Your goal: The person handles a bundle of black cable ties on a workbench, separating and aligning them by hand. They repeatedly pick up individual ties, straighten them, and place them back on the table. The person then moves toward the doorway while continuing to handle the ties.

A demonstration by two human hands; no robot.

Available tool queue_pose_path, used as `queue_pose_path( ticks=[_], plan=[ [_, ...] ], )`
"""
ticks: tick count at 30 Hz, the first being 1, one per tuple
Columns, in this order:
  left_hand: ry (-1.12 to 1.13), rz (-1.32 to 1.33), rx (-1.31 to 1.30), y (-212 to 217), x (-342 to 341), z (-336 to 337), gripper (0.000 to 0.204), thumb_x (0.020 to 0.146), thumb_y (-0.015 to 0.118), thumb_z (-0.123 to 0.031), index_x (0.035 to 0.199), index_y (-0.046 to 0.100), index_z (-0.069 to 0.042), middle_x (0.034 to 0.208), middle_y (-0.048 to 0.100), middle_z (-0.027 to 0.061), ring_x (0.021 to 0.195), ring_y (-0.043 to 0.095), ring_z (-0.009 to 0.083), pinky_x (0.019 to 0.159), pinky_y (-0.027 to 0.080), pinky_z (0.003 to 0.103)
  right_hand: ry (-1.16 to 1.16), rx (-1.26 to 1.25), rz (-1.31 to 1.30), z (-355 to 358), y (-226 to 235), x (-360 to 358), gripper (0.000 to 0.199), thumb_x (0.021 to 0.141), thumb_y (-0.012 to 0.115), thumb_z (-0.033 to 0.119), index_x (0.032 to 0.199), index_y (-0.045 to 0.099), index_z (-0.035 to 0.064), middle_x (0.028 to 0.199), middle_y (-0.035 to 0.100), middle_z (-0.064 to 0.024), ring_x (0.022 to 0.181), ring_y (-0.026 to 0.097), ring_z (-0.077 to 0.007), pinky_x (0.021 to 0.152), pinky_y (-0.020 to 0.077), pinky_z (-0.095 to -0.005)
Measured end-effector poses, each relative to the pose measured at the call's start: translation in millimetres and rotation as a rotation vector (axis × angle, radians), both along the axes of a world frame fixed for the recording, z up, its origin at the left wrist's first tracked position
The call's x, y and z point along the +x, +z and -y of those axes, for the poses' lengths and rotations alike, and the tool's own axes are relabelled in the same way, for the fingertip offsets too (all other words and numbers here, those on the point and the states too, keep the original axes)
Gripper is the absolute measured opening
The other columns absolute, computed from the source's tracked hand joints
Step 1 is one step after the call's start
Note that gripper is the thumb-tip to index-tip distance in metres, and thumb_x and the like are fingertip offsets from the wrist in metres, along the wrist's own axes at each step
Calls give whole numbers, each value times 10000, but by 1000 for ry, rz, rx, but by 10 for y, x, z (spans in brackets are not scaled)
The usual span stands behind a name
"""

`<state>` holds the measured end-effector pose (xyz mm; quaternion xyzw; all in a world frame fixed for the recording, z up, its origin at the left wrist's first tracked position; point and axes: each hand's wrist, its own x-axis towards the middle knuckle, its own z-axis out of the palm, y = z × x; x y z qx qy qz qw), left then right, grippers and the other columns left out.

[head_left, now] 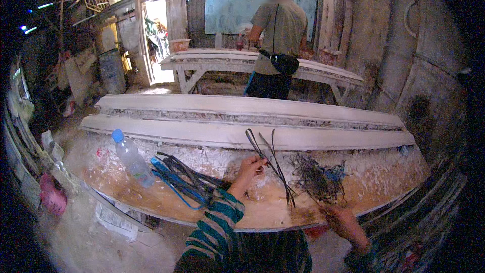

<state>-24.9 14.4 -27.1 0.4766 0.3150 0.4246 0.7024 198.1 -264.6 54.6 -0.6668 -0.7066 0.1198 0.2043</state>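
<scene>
Bottle (133, 157) left of strip bundle (184, 173), fibre clump (319, 178) right, 2 boards (212, 136) behind

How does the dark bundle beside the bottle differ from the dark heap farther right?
The bundle holds wider strips laid roughly together; the heap is a tangle of thin strands. The bundle lies left of the left hand, the heap right of it. Both are mostly dark with some blue.

No lettering, numbers or signs can be read. A pale sheet (116, 221) below the left part of the worktop (177, 212) carries what looks like dark print, too small and blurred to make out. Marks on the blue panel (230, 5) at the far wall are too faint to read.
</scene>
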Motion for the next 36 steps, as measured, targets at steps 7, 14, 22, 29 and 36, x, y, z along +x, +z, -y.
queue_pose_path(
  ticks=[7, 14, 22, 29, 36],
  plan=[
    [-8, 30, 35, -36, -1, -31, 97, 771, 633, -148, 799, 573, -77, 705, 562, -8, 592, 507, 85, 543, 454, 239, 182, 519, -152, -1849, -65, -842, 340, 696, 537, -68, 1005, 565, 70, 922, 567, -141, 862, 550, -331, 758, 449, -362],
    [77, 139, -120, -139, 40, -107, 57, 803, 577, -136, 814, 569, -81, 705, 539, -13, 598, 504, 96, 569, 469, 249, 299, 520, -258, -2358, -344, -836, 296, 689, 557, -59, 954, 575, 73, 896, 578, -131, 826, 554, -325, 703, 455, -366],
    [-24, 141, -115, -242, 137, -217, 86, 812, 573, -156, 841, 576, -75, 800, 588, 19, 669, 539, 110, 600, 467, 250, 266, 592, -437, -2252, -395, -827, 202, 665, 640, -17, 846, 610, 67, 803, 601, -100, 731, 579, -264, 647, 464, -319],
    [36, 150, -134, -120, 140, -101, 100, 789, 615, -176, 823, 589, -86, 802, 595, 8, 695, 540, 112, 606, 442, 243, 105, 596, -676, -2306, -543, -828, 114, 709, 644, 13, 811, 602, 41, 748, 594, -72, 690, 573, -169, 609, 453, -283],
    [12, 142, -58, -132, 156, -116, 119, 773, 641, -184, 816, 581, -91, 767, 576, -11, 675, 525, 101, 588, 441, 243, -17, 366, -1044, -2438, -699, -799, 48, 767, 614, 39, 802, 600, 10, 768, 609, -33, 738, 561, -95, 665, 452, -252]
  ],
)
